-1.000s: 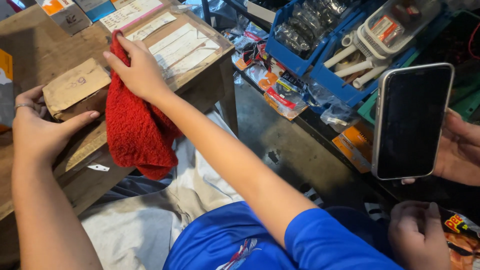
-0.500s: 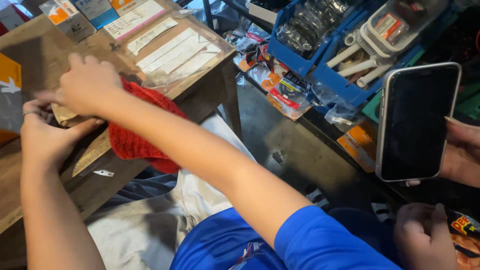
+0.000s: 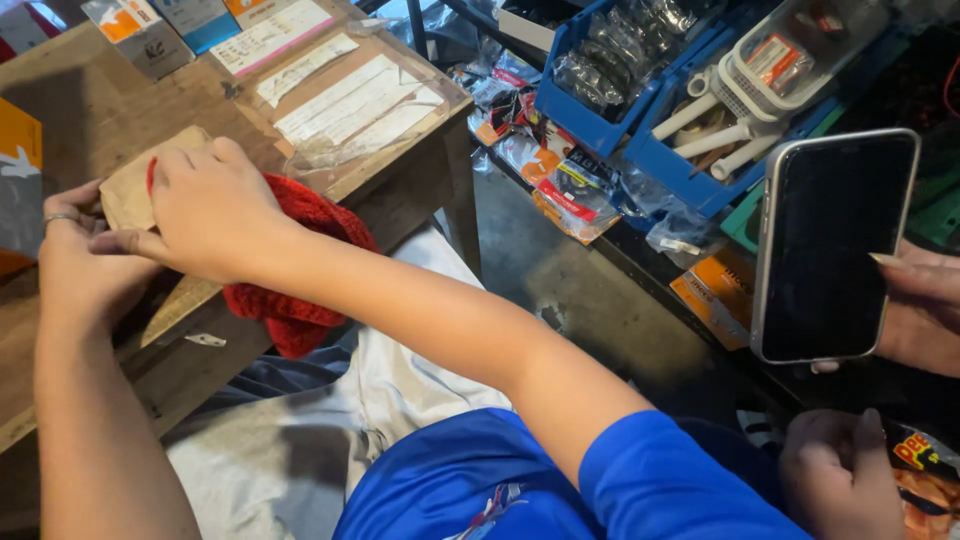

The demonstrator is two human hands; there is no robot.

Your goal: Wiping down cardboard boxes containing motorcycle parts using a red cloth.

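Head view showed the left hand [image 3: 75, 265] at the left edge, fingers curled around the near end of a brown paper packet [image 3: 135, 185] on the wooden table [image 3: 80, 110]. Its fingertips were hidden under the right hand [image 3: 205, 215], which lay flat, pressing on the packet and covering most of it. A red knitted cloth [image 3: 300, 290] hung off the table edge, partly concealed by the forearm. Far right, another person's hand [image 3: 925, 305], cut off by the frame, held a dark phone [image 3: 832, 245].
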